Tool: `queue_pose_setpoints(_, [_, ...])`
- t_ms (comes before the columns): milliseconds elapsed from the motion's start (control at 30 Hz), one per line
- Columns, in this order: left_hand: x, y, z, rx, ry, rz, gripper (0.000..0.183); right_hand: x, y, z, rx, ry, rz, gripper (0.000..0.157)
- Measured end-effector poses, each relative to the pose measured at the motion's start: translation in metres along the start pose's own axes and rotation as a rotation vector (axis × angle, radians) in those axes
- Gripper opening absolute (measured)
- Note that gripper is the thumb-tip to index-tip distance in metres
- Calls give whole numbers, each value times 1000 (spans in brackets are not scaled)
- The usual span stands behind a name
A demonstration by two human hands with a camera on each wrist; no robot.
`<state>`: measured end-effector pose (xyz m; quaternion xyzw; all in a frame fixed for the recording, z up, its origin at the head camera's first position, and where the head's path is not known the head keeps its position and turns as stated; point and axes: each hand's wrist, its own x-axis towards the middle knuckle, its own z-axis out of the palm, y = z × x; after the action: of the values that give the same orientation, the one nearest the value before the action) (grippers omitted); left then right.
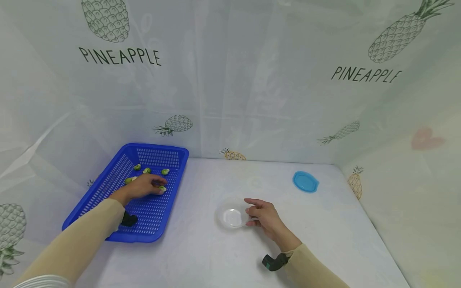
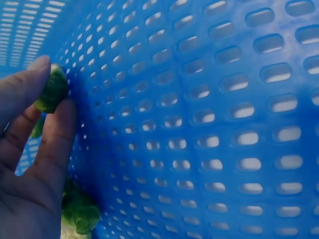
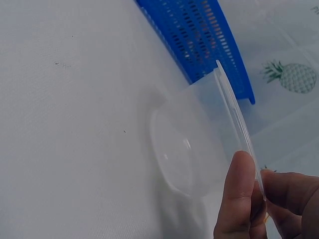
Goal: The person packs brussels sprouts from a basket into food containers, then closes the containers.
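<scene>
My left hand reaches into a blue plastic basket. Between its thumb and fingers it pinches a Brussels sprout, near the basket's perforated surface. Another sprout lies below that hand in the left wrist view, and several more, such as one sprout, are spread over the basket floor. At the middle of the table, my right hand holds the rim of a clear round plastic tub between thumb and fingers. The tub's inside appears bare in the head view.
A light blue lid lies on the white table at the back right. Behind the table hangs a pale sheet printed with pineapples, which also covers both sides. The basket occupies the table's left side.
</scene>
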<state>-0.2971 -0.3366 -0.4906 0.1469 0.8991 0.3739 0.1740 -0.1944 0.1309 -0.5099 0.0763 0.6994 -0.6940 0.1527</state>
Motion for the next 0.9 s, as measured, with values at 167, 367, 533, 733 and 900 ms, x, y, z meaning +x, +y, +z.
queue_pose_setpoints(167, [0, 2, 1, 4, 15, -23, 37, 0, 0, 0, 7, 0, 5, 47])
queue_pose_setpoints(367, [-3, 5, -3, -10, 51, -30, 30, -1, 0, 1, 7, -4, 1, 46])
queue_pose_setpoints(533, [-7, 7, -11, -26, 97, -24, 31, -2, -1, 1, 9, -1, 1, 46])
queue_pose_setpoints(733, [-12, 15, -21, -39, 157, -39, 35, -1, 0, 0, 9, 4, 1, 47])
queue_pose_setpoints(900, [-21, 22, -26, -97, 191, -39, 42, -2, 1, -1, 8, 0, -7, 48])
